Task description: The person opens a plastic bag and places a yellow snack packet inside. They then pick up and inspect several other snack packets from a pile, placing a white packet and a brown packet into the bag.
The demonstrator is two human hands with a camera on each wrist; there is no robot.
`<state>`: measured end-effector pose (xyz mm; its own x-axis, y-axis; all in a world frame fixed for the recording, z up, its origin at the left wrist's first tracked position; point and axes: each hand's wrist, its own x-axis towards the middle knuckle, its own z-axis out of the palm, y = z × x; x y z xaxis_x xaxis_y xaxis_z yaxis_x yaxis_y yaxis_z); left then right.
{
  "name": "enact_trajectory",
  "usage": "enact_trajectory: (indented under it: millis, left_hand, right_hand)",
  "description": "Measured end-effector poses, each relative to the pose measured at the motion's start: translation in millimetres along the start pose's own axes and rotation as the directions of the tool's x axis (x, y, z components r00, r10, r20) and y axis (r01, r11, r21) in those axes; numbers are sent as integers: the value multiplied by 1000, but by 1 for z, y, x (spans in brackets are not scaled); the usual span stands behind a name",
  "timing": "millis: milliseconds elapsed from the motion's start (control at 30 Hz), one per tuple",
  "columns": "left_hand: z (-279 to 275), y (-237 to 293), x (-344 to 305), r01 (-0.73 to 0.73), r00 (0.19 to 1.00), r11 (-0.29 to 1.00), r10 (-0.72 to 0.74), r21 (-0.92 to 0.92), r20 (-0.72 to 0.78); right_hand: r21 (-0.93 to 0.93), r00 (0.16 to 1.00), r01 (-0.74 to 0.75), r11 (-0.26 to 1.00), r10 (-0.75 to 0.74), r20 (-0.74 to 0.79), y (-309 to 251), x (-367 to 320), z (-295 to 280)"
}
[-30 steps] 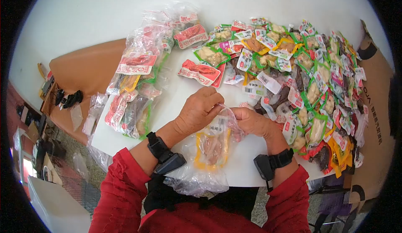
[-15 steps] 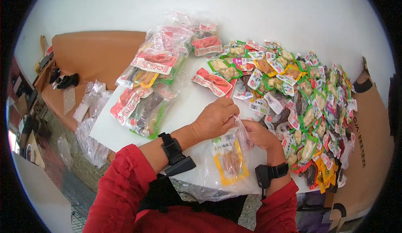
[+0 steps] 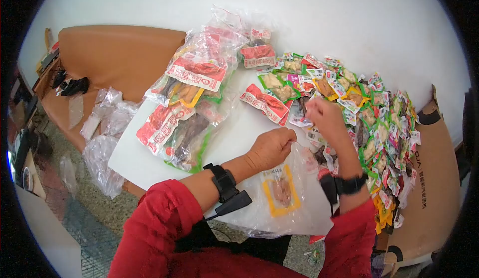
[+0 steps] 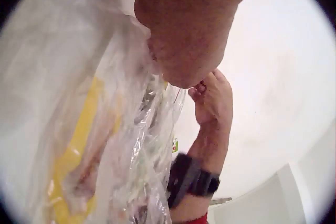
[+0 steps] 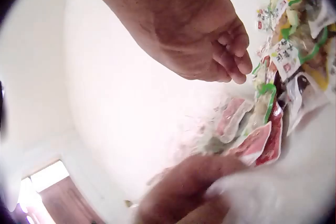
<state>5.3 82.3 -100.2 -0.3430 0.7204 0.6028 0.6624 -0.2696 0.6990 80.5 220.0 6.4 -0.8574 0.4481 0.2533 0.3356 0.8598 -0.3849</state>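
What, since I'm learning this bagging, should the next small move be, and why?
I'd probably lower the right hand to the packet pile and pick up one: that hand looks empty and hovers by the pile, while the left hand grips the clear bag, which shows just one yellow-edged packet; the fuller bags farther left show several.

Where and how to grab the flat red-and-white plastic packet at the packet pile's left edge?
I'd pinch the packet by its left end, from the person's left: it lies flat, that end over white table, while its right end overlaps another red packet.
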Motion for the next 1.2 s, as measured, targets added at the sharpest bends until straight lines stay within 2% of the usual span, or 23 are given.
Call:
enact_trajectory:
  millis: [67, 100, 167, 200, 267, 367, 400, 467, 500, 533, 600, 633, 700, 733, 767, 833, 900, 967, 1000, 1033, 1067, 1100, 1200]
  left_hand:
    - [0, 2, -1, -16, 999, 999, 17, -29, 43]
    - [1, 1, -1, -18, 999, 999, 20, -33, 39]
    - [0, -3, -1, -16, 998, 997, 20, -82, 51]
    - [-1, -3, -1, -14, 999, 997, 18, -82, 41]
    - [-5, -1, 0, 12, 993, 992, 2, -122, 116]
    - [0, -6, 0, -76, 986, 981, 100, -177, 131]
    - [-3, -1, 0, -37, 982, 979, 73, -201, 174]
    - [4, -9, 1, -12, 987, 974, 49, -227, 156]
    - [8, -11, 2, 13, 990, 967, 23, -254, 138]
    - [8, -11, 2, 11, 990, 966, 26, -259, 141]
    - [7, -11, 1, 309, 946, 759, -185, -573, 265]
    - [11, -14, 1, 308, 946, 756, -179, -577, 271]
    - [21, -21, 1, 268, 962, 751, -179, -604, 204]
    - [17, -15, 1, 332, 943, 629, -208, -703, 260]
    - [13, -10, 1, 338, 941, 627, -202, -702, 272]
    - [3, 6, 2, 458, 887, 610, -271, -646, 373]
    - [2, 16, 0, 459, 888, 611, -300, -646, 347]
    - [-6, 17, 2, 593, 805, 567, -427, -572, 412]
    - [0, 1, 1, 644, 761, 435, -450, -630, 467]
    - [4, 2, -1, 650, 757, 439, -450, -621, 474]
    - [8, 3, -3, 604, 760, 347, -524, -718, 386]
    - [10, 6, -3, 535, 743, 261, -598, -804, 301]
    - [6, 7, -1, 530, 755, 260, -579, -807, 309]
  right_hand:
    - [-226, 988, 43, 973, -75, -136, 5, 37, 9]
    - [-232, 988, 44, 972, -77, -135, 15, 55, 17]
    - [-484, 989, 32, 874, -97, -110, 36, 86, 33]
    - [-488, 989, 41, 872, -105, -105, 35, 93, 36]
    - [-622, 989, -11, 783, 101, 110, 33, 106, 42]
    - [-680, 972, 64, 730, 110, 209, 30, 110, 45]
    - [-680, 971, 65, 730, 110, 211, 34, 110, 48]
    - [-668, 998, 56, 742, -51, 26, 44, 110, 53]
    - [-671, 998, 53, 740, -50, 24, 41, 108, 48]
    - [-607, 991, 29, 794, -100, -83, 35, 103, 40]
    - [-456, 939, 26, 890, -178, -294, 27, 86, 26]
    - [-460, 939, 18, 888, -173, -297, 24, 76, 19]
    - [-149, 909, -21, 989, -43, -414, 21, 51, 6]
    - [-228, 876, 7, 974, -116, -468, 18, 39, 1]
    - [-227, 875, -7, 974, -105, -473, 15, 24, -2]
    - [286, 875, -83, 954, 207, -438, 5, -5, -2]
    - [332, 871, -48, 942, 203, -448, 16, -32, 8]
    - [138, 871, 76, 987, 1, -491, 16, -59, 21]
    - [145, 868, 71, 987, 11, -496, 10, -72, 27]
    - [139, 881, 139, 980, -58, -469, 0, -86, 31]
    - [136, 887, 207, 969, -128, -443, -6, -97, 33]
    - [142, 884, 203, 969, -119, -453, -7, -106, 32]
    - [333, 927, 99, 938, 34, -374, 4, -119, 25]
